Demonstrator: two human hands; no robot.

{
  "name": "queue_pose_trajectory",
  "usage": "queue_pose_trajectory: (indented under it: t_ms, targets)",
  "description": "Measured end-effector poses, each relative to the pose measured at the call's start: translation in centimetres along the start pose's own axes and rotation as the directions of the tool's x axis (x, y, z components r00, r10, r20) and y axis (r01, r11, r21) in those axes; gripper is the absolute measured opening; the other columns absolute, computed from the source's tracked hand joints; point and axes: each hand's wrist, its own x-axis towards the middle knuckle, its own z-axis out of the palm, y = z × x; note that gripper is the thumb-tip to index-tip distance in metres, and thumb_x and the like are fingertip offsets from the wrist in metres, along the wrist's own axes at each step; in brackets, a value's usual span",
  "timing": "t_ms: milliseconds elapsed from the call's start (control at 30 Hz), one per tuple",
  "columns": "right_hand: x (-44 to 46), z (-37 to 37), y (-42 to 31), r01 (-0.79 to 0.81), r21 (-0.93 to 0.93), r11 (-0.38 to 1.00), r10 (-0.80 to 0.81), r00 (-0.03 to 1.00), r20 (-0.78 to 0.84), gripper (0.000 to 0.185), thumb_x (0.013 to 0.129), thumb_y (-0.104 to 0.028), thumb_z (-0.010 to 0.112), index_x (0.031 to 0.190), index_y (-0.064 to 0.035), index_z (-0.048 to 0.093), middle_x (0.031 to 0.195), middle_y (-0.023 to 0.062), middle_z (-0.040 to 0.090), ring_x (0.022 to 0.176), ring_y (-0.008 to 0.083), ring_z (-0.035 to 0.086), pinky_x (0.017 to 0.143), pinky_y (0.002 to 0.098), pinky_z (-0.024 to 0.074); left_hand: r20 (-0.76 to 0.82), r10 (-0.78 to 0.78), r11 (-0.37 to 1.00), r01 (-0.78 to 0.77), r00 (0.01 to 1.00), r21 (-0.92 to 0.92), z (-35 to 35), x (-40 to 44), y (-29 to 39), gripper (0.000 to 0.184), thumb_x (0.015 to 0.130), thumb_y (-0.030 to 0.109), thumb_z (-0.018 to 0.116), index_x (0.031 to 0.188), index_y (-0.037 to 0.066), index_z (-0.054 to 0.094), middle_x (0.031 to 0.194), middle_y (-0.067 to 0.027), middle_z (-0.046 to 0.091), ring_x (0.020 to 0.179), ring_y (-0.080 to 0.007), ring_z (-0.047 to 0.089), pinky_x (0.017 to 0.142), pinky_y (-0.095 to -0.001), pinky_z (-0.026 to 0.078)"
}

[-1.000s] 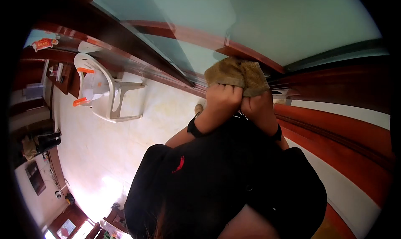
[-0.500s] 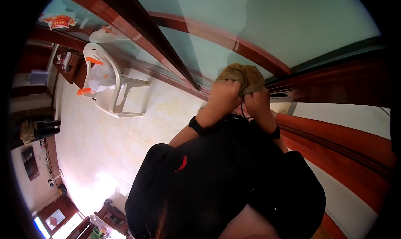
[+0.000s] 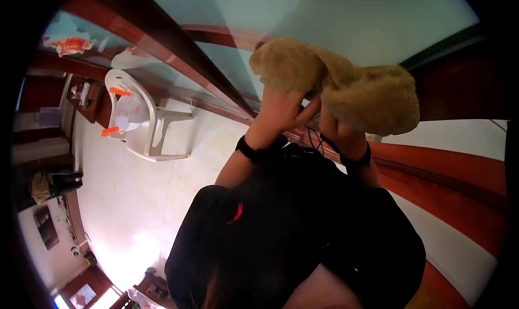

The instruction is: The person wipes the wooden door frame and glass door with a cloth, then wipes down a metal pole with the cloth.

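A fuzzy brown cloth (image 3: pixel 373 95) hangs in front of my body, spread between both hands and bunched in the middle. My left hand (image 3: pixel 280 108) grips its left part. The fingers there are mostly hidden under the cloth, and one of them reaches toward the other hand. My right hand (image 3: pixel 338 126) is closed on the middle and lower edge, partly covered by the cloth. Just behind the cloth stands a glass panel (image 3: pixel 335 17) in a dark red wooden frame (image 3: pixel 216 74). Each wrist carries a black band.
To the left, a white plastic chair (image 3: pixel 154 130) with orange-handled clear bags on it stands on the pale floor (image 3: pixel 130 195). A red-brown wooden piece (image 3: pixel 438 171) runs along the right. Wooden furniture (image 3: pixel 89 106) lines the far left side.
The cloth was bunched small in both hands; now it is opened out wider, mostly toward the right. Both hands appear slightly farther apart, and the view has shifted a little.
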Motion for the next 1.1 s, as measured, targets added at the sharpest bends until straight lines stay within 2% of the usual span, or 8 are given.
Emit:
queue_pose_trajectory:
  t_ms: [100,167,433,467,533,600,1000,1100]
  targets:
    - [0.8,1.6,2.1,0.238,-0.649,0.722,-0.173,0.971,0.164,0.039,0.080,-0.035,0.062,0.109,-0.0085,0.063,0.114,0.0129,0.057,0.110,0.0328,0.051,0.095,0.0489,0.0374,0.136,-0.205,0.979,0.204,0.969,0.026,3.5,-0.4,-1.9,0.056,0.077,0.032,0.060,0.121,-0.001,0.052,0.126,-0.0222,0.050,0.119,-0.0399,0.044,0.102,-0.0498,0.029]
    - [0.5,3.6,2.8,-0.103,-0.510,0.854,0.007,0.982,-0.187,0.048,0.074,-0.044,0.066,0.107,-0.0101,0.063,0.113,0.0108,0.057,0.105,0.0306,0.050,0.086,0.0459,0.0404,0.037,0.036,0.938,-0.047,0.999,0.343,5.3,-1.1,-2.9,0.052,0.078,0.030,0.058,0.122,0.002,0.053,0.125,-0.0196,0.051,0.118,-0.0381,0.046,0.101,-0.0491,0.031]
    - [-2.9,5.8,3.1,-0.075,-0.516,0.853,0.011,0.992,-0.126,0.046,0.068,-0.040,0.070,0.104,-0.0113,0.064,0.111,0.0084,0.057,0.101,0.0301,0.052,0.084,0.0454,0.0417,0.090,-0.073,0.958,0.044,0.993,0.284,7.9,-4.1,-4.0,0.050,0.080,0.033,0.059,0.123,0.009,0.053,0.123,-0.0134,0.053,0.115,-0.0335,0.047,0.097,-0.0475,0.035]
    - [-4.2,7.0,3.3,-0.470,0.056,0.881,0.472,0.881,-0.025,0.048,0.070,-0.039,0.068,0.107,-0.0095,0.062,0.115,0.0105,0.056,0.106,0.0294,0.052,0.088,0.0436,0.0409,0.097,-0.071,0.964,0.044,0.993,0.263,8.0,-4.3,-4.0,0.051,0.079,0.033,0.058,0.123,0.008,0.052,0.119,-0.0131,0.055,0.109,-0.0339,0.050,0.095,-0.0478,0.037]
    - [-4.6,7.2,3.3,-0.740,0.515,0.433,0.719,0.628,0.298,0.049,0.073,-0.038,0.065,0.111,-0.0077,0.059,0.118,0.0126,0.055,0.111,0.0288,0.052,0.093,0.0419,0.0401,0.128,-0.091,0.971,0.059,0.988,0.233,8.1,-4.7,-4.0,0.050,0.080,0.032,0.058,0.123,0.008,0.053,0.119,-0.0135,0.055,0.109,-0.0340,0.050,0.095,-0.0480,0.037]
    - [-4.9,6.6,3.3,-0.203,-0.236,0.950,0.218,0.975,0.039,0.044,0.070,-0.028,0.067,0.108,-0.0080,0.060,0.109,0.0089,0.061,0.100,0.0273,0.058,0.086,0.0374,0.0462,0.157,-0.112,0.975,0.078,0.981,0.207,8.5,-5.8,-4.4,0.049,0.080,0.032,0.058,0.123,0.008,0.053,0.119,-0.0138,0.055,0.109,-0.0341,0.050,0.095,-0.0482,0.037]
    - [-14.6,12.8,3.9,-0.476,-0.207,0.855,0.519,0.769,0.374,0.029,0.073,-0.018,0.063,0.100,-0.0110,0.064,0.096,0.0103,0.064,0.086,0.0317,0.061,0.075,0.0398,0.0501,0.492,-0.356,0.929,0.241,0.795,0.283,11.0,-17.7,-8.0,0.060,0.081,0.031,0.057,0.132,0.003,0.041,0.128,-0.0226,0.046,0.120,-0.0439,0.040,0.099,-0.0586,0.028]
    - [-15.7,13.8,3.9,-0.358,-0.228,0.906,0.399,0.901,0.171,0.017,0.074,-0.023,0.060,0.083,-0.0123,0.069,0.083,0.0076,0.066,0.076,0.0254,0.064,0.065,0.0375,0.0516,0.431,-0.154,0.919,-0.031,0.889,0.394,11.1,-19.9,-8.7,0.062,0.081,0.032,0.056,0.131,-0.002,0.041,0.129,-0.0238,0.045,0.121,-0.0447,0.039,0.102,-0.0592,0.024]
